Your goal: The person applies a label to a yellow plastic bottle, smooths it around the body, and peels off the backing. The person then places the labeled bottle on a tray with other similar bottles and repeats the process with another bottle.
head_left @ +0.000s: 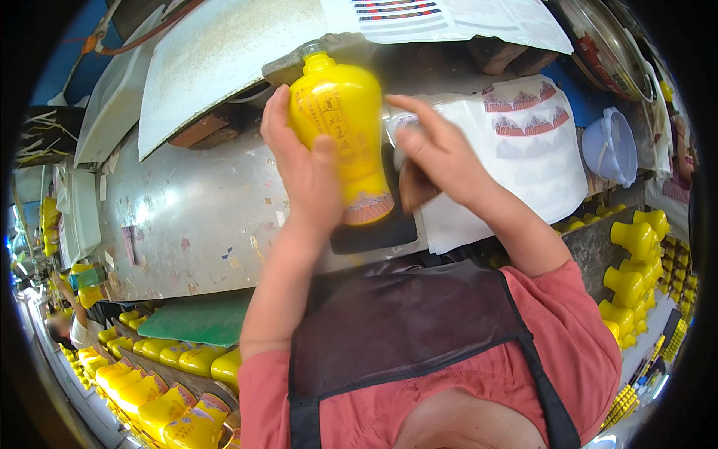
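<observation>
Step in hand looks like labelling – a yellow vase-shaped bottle (344, 135) is held upright over the metal workbench (187, 209), clamped in the left hand (307, 168). The right hand (437, 153) is pressed flat against the bottle's side, fingers extended, nothing gripped. Next move likely calls for smoothing without creases. Crates (161, 374) at lower left are filled with matching yellow bottles; bottle contents can't be told.

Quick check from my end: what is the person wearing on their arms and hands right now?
Nothing covers either hand: the left hand and right hand are bare, with no gloves, rings or watch showing. Both forearms are uncovered too. Short salmon-pink sleeves end near the elbows, and a dark, slightly sheer apron with black straps lies over the pink shirt.
</observation>
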Tool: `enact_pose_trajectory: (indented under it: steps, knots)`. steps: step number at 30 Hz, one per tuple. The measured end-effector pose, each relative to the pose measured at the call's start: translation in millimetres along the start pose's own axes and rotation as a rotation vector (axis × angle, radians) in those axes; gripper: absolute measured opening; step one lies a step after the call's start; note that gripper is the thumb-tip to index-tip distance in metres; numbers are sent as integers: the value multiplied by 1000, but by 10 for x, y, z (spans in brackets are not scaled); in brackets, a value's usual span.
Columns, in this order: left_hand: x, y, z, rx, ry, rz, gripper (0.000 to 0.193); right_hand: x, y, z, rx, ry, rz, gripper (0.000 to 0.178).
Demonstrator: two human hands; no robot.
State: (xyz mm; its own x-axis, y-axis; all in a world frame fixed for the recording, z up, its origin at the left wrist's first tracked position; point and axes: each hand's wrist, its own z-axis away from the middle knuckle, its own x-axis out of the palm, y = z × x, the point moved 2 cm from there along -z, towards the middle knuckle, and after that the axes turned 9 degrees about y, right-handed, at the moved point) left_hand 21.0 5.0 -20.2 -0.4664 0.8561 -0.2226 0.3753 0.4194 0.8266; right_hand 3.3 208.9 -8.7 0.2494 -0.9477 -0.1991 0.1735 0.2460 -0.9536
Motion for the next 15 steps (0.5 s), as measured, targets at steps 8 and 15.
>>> enact_pose_trajectory:
  steps: [8,15]
  knots:
    - [26,-117,127,10,-49,-22,79,225,27,-79,-182,-163,182,88]
    - [13,-70,94,-102,-69,54,83,196,37,-88,-330,-131,173,85]
